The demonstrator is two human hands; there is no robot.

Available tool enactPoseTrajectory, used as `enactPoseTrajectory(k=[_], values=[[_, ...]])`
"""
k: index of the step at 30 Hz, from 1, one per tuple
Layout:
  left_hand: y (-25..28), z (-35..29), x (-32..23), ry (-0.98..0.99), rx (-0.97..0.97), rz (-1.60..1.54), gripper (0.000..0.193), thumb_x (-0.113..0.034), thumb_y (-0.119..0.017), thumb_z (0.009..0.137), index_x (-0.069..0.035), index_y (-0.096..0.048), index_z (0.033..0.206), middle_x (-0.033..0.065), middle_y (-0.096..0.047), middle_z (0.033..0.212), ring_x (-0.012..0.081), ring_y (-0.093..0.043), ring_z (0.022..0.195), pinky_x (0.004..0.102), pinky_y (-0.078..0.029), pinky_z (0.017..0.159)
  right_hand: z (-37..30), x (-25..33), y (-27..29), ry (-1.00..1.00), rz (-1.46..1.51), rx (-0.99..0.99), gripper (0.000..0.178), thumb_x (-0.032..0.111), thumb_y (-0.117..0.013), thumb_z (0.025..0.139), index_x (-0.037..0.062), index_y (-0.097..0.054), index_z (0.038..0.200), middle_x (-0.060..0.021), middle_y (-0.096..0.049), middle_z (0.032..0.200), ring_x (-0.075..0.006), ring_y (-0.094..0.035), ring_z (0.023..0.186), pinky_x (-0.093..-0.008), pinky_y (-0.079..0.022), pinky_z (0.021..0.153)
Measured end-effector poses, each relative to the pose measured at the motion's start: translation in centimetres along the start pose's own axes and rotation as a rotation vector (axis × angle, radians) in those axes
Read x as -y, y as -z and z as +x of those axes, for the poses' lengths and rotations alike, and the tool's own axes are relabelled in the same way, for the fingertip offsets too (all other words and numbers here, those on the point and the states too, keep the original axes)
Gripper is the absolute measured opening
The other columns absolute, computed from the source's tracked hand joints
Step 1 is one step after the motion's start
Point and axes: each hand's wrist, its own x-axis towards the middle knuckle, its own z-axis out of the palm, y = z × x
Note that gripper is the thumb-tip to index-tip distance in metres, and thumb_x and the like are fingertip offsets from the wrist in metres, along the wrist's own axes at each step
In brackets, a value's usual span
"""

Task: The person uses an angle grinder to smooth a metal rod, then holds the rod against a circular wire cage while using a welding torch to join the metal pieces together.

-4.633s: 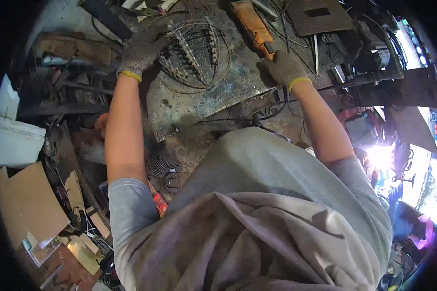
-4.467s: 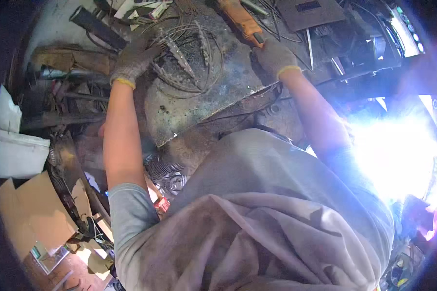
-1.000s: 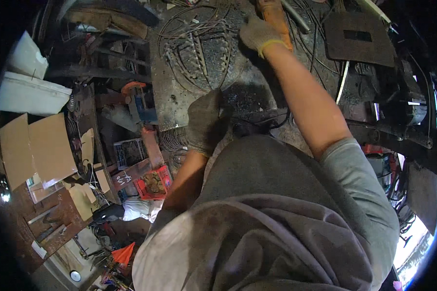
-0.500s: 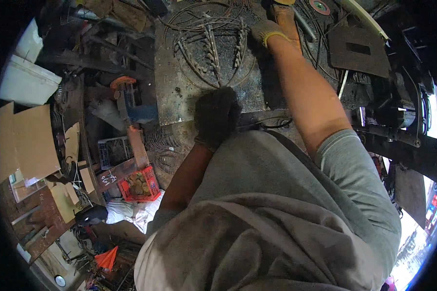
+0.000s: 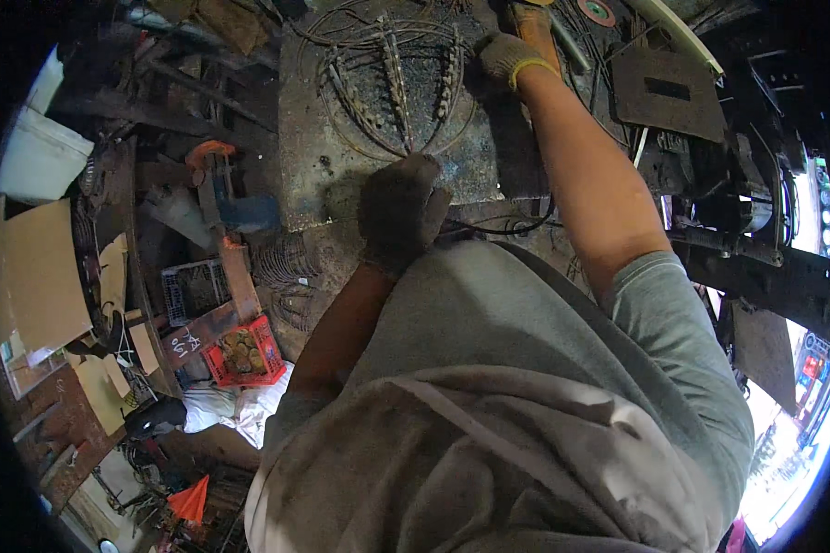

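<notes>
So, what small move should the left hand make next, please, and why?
Probably steady the metal frame: the left hand is right at the near tip of the frame, while the right hand is up at the orange tool, so the left seems better placed.

Cluttered floor (image 5: pixel 332 252), bright light (image 5: pixel 784 452) rightward

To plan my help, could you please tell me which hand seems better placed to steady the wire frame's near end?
Probably the left hand: it is at the near end of the wire frame, while the right hand is farther away, beside the orange tool.
</notes>
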Motion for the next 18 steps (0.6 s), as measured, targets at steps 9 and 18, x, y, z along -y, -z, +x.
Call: enactPoseTrajectory(k=[9, 18], values=[[0.7, 0.8, -0.8, 0.022, 0.067, 0.011, 0.040, -0.022, -0.077, 0.081, -0.003, -0.063, 0.113, 0.0203, -0.067, 0.106, 0.0408, -0.065, 0.096, 0.0503, -0.050, 0.083, -1.5, -2.2, 0.0, -0.022, 0.093, -0.097, 0.042, 0.036, -0.062, 0.094, 0.0091, -0.073, 0.125, -0.0196, -0.071, 0.127, -0.0379, -0.066, 0.120, -0.0458, -0.050, 0.104], [-1.1, -0.5, 0.4, -0.082, -0.071, 0.081, 0.043, -0.023, -0.079, 0.082, -0.006, -0.062, 0.118, 0.0182, -0.067, 0.111, 0.0384, -0.064, 0.100, 0.0483, -0.050, 0.089, -7.0, -3.2, -1.3, -0.201, 0.723, -0.300, 0.045, 0.032, -0.068, 0.091, 0.0114, -0.071, 0.130, -0.0170, -0.063, 0.142, -0.0343, -0.063, 0.126, -0.0411, -0.046, 0.108]])
